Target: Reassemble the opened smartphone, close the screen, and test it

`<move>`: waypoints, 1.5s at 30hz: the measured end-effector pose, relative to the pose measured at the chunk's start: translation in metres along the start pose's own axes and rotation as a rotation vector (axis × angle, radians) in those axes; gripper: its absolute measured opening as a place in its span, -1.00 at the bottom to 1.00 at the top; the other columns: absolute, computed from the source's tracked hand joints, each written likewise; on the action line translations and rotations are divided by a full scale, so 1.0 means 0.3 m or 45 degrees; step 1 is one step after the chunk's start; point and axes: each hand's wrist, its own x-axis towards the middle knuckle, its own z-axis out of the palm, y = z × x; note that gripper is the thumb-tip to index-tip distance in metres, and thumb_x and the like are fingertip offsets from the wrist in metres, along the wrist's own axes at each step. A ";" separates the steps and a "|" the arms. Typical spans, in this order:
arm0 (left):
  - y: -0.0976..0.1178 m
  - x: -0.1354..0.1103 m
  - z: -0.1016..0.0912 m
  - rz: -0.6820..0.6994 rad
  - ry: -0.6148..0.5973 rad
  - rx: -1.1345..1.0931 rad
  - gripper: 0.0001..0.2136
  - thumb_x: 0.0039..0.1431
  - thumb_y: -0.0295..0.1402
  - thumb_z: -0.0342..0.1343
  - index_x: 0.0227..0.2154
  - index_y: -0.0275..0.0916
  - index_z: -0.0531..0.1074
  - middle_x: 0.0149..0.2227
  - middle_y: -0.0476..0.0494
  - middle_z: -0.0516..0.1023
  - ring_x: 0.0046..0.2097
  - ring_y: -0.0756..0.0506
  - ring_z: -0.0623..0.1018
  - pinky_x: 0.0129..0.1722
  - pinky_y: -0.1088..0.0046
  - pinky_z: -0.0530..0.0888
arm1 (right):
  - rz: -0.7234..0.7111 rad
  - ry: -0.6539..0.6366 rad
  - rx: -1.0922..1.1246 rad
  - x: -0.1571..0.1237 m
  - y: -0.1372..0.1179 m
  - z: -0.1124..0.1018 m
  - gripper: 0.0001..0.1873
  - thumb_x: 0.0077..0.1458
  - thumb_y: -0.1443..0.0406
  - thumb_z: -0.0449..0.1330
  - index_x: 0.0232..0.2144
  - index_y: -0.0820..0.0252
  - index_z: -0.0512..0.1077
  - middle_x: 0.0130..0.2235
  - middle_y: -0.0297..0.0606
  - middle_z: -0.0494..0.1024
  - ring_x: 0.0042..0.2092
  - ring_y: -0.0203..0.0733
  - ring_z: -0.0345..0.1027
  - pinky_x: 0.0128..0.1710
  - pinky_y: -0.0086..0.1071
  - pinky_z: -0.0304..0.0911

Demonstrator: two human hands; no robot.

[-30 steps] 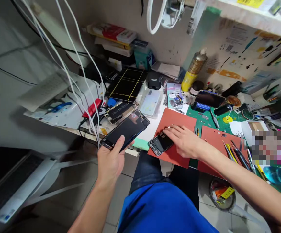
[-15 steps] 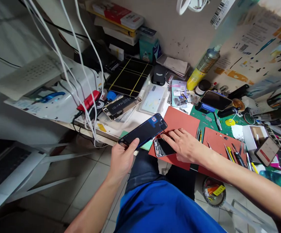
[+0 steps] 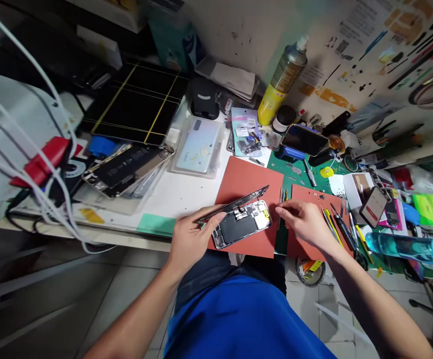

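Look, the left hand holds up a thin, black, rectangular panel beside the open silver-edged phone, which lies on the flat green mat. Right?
Not quite: the head view shows the open silver-edged phone on the flat reddish-brown mat, not a green one. The left hand does hold up the thin, black, rectangular panel beside it.

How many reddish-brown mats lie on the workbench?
2: one mat under the open phone, the other mat to its right, under several tools and the right hand. Others could be hidden.
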 end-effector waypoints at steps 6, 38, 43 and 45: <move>-0.007 0.008 0.016 0.088 -0.048 0.080 -0.85 0.28 -0.30 0.33 -0.13 -0.08 0.72 -0.19 0.02 0.78 -0.22 -0.06 0.75 -0.16 0.53 0.65 | 0.203 -0.221 0.553 0.021 -0.048 0.046 -0.53 0.18 -0.12 0.30 -0.39 0.15 0.52 -0.62 -0.41 0.37 -0.53 -0.29 0.14 -0.47 -0.34 -0.03; -0.037 0.016 0.018 0.314 -0.237 -0.043 -0.73 0.38 -0.44 0.23 0.05 -0.05 0.65 -0.05 -0.05 0.75 -0.07 -0.08 0.74 0.00 0.37 0.66 | 0.392 -0.091 0.790 0.088 -0.117 0.151 -0.64 -0.14 0.06 0.47 -0.45 0.22 0.56 -0.57 -0.44 0.31 -0.58 -0.42 -0.03 -0.56 -0.38 -0.20; -0.029 0.019 0.017 0.306 -0.254 -0.058 -0.74 0.38 -0.42 0.22 0.05 -0.04 0.65 -0.03 -0.06 0.75 -0.04 -0.08 0.73 0.03 0.36 0.66 | 0.421 -0.063 0.771 0.087 -0.126 0.154 -0.70 -0.12 0.11 0.43 -0.47 0.21 0.54 -0.62 -0.47 0.26 -0.59 -0.42 -0.06 -0.57 -0.38 -0.20; -0.028 0.020 0.017 0.299 -0.264 -0.057 -0.75 0.39 -0.40 0.22 0.05 -0.04 0.65 -0.03 -0.06 0.75 -0.03 -0.09 0.73 0.04 0.34 0.67 | 0.431 -0.043 0.725 0.083 -0.134 0.155 -0.73 -0.10 0.12 0.41 -0.49 0.20 0.53 -0.63 -0.48 0.24 -0.59 -0.41 -0.06 -0.57 -0.38 -0.18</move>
